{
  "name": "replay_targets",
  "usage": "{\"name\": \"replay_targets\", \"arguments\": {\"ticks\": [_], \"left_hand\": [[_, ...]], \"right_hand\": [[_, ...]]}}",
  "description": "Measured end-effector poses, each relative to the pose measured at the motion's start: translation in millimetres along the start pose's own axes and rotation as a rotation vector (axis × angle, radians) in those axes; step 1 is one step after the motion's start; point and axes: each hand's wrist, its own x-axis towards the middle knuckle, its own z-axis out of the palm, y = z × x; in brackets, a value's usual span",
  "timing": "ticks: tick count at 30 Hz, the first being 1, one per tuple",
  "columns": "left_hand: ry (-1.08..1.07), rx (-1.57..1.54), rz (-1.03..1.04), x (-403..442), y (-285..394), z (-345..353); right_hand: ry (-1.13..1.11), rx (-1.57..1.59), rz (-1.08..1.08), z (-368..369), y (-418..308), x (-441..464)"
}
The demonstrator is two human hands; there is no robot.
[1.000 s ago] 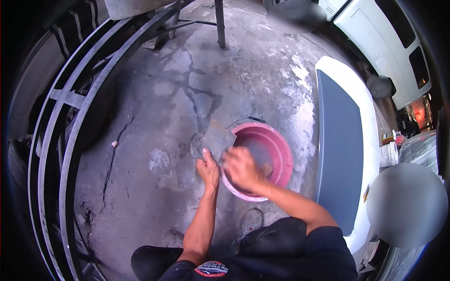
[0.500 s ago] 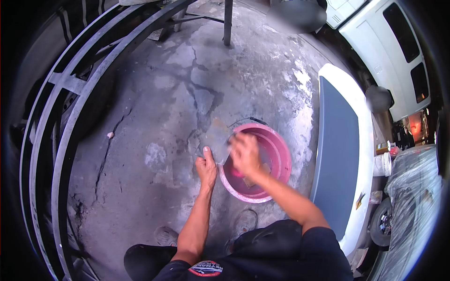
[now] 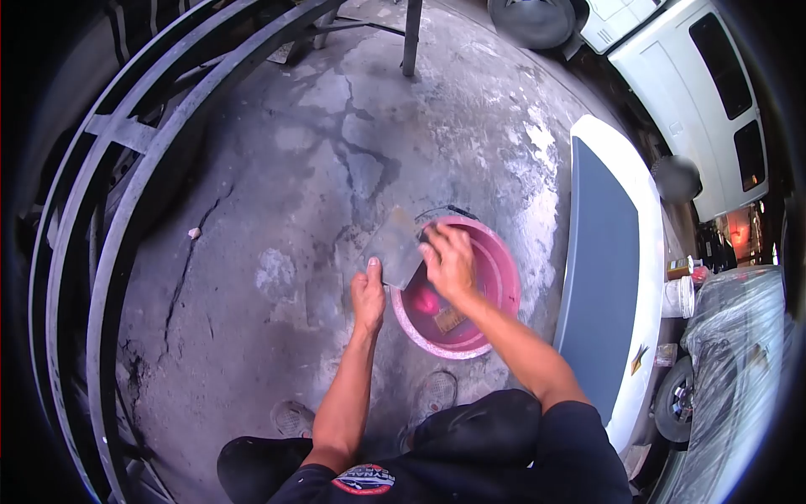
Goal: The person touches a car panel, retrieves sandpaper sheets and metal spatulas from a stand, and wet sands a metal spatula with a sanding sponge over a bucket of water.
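My left hand [image 3: 368,294] grips the lower left edge of a thin, flat grey rectangular sheet [image 3: 393,249], thumb on top. The sheet is held over the left rim of a pink bucket [image 3: 405,329]. At the sheet's right edge is my right hand [image 3: 449,262], fingers curled in above the bucket. Something dark shows at its fingertips, too small to name. Inside the bucket, in cloudy water, are a bright pink object [image 3: 426,300] and a tan block [image 3: 449,319].
A white and grey panel [image 3: 600,277] stands to the right. Curved metal rails [image 3: 126,202] run along the left. A white vehicle [image 3: 693,101] is at upper right. Plastic sheeting [image 3: 735,336] and a white tub [image 3: 678,296] lie beyond the panel. The concrete floor [image 3: 277,168] is cracked.
My right hand, blurred before, has risen slightly and shifted right along the sheet's edge. The sheet has tilted and moved up a little. More of the bucket's contents shows.
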Motion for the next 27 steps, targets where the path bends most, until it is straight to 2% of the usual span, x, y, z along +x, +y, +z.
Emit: {"name": "replay_targets", "arguments": {"ticks": [2,4,6,7,8,10,11,14,15,16,18,20,23,24,26,27], "left_hand": [[0.016,-0.014,0.064,3.0,-5.8,0.0],[-0.006,0.083,0.03,-3.1,11.2,-2.5],[-0.042,0.172,0.006,-9.5,25.0,0.8],[0.012,0.244,0.017,-14.0,28.1,1.8],[0.067,0.315,0.038,-13.2,31.5,2.8],[0.063,0.301,0.053,-7.4,27.4,2.9],[0.049,0.303,0.05,-8.3,22.7,-0.5],[0.005,0.326,-0.015,-8.1,22.3,-2.5],[0.003,0.327,-0.017,-9.4,18.4,-5.2],[-0.027,0.319,-0.013,-5.2,16.1,-7.7],[-0.045,0.3,-0.013,4.6,17.3,-10.8],[-0.197,0.386,-0.018,7.3,28.1,-15.2],[-0.191,0.348,-0.045,-0.5,47.9,-7.5],[-0.19,0.348,-0.041,0.8,42.0,-9.0],[-0.116,0.457,-0.044,5.9,24.2,-10.3],[-0.116,0.457,-0.047,7.0,26.3,-8.4]], "right_hand": [[-0.114,0.008,-0.341,-5.4,-16.8,-29.3],[-0.165,0.086,-0.321,-11.9,-26.7,-38.5],[-0.067,-0.028,-0.103,-11.9,-4.5,4.3],[-0.022,-0.082,0.003,-12.3,-0.2,13.1],[-0.017,-0.081,-0.003,-10.6,-6.5,1.0],[-0.127,-0.014,-0.321,-5.1,-22.7,-31.6],[-0.137,-0.009,-0.321,-2.7,-19.5,-28.2],[-0.049,-0.132,-0.059,-1.7,2.8,3.9],[-0.026,-0.074,0.019,-5.1,2.4,15.2],[-0.017,-0.073,0.013,-7.1,-5.5,11.1],[-0.114,-0.045,-0.421,-9.6,-27.9,-21.2],[-0.181,0.051,-0.323,-8.4,-32.4,-35.8],[-0.005,-0.061,0.042,-1.8,-2.1,8.8],[-0.003,-0.059,0.04,-0.6,-5.8,2.6],[-0.061,-0.004,-0.304,0.9,-21.2,-26.0],[-0.139,0.041,-0.313,-9.0,-40.0,-38.3]]}}
